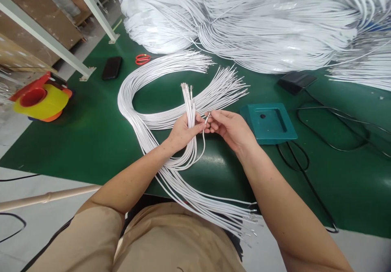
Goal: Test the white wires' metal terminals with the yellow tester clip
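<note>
My left hand (183, 130) is closed around a small bunch of white wires (190, 111), whose bare ends point up. One single white wire (204, 141) bends away from that bunch, and its tip reaches between both hands. With thumb and fingers my right hand (227, 127) pinches this wire's end, close to the left fingertips. Beneath the hands a larger bundle of white wires (126, 97) curves in a C on the table. Part of it spreads toward my lap, ending in small metal tips (250, 219).
Big heaps of white wire (275, 23) fill the back of the green table (91, 150). A teal device (269, 123) with a black cable stands right of my hands. Red-handled scissors (142, 59), a black phone-like object (112, 67) and a yellow tape roll (42, 101) lie left.
</note>
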A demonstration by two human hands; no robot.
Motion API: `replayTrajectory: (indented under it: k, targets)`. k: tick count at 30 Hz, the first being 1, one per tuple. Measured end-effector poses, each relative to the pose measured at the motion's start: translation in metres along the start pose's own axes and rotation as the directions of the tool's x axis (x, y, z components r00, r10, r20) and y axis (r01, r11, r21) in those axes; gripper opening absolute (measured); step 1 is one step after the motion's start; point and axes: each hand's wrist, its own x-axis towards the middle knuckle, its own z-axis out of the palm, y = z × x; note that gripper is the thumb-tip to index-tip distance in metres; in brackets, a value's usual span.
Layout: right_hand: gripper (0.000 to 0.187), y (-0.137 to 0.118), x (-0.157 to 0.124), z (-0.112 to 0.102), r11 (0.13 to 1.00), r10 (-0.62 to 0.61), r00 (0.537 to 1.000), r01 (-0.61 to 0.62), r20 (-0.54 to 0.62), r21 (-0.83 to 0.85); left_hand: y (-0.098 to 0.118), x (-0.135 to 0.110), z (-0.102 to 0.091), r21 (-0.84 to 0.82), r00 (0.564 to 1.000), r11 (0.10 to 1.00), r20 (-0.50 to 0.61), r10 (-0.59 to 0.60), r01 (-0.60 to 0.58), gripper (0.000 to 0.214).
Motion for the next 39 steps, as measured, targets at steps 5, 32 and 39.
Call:
replayTrajectory:
  k: [5,32,39]
  targets:
    - [0.026,-0.002,-0.003,0.003,0.975,-0.117,0.986,0.092,-0.116,-0.202,-0.001,0.001,-0.003,0.082,1.000,0.996,0.015,0.026,-0.027,0.052]
    - [0.013,-0.022,-0.004,-0.031,-0.367,-0.314,0.885,0.221,0.344,-0.904,-0.007,0.013,-0.010,0.262,0.991,0.956,-0.029,-0.131,0.134,0.046]
    - [0.019,-0.020,0.000,-0.029,-0.399,-0.331,0.888,0.175,0.319,-0.900,-0.013,0.016,-0.011,0.419,0.992,0.899,-0.058,-0.114,0.128,0.045]
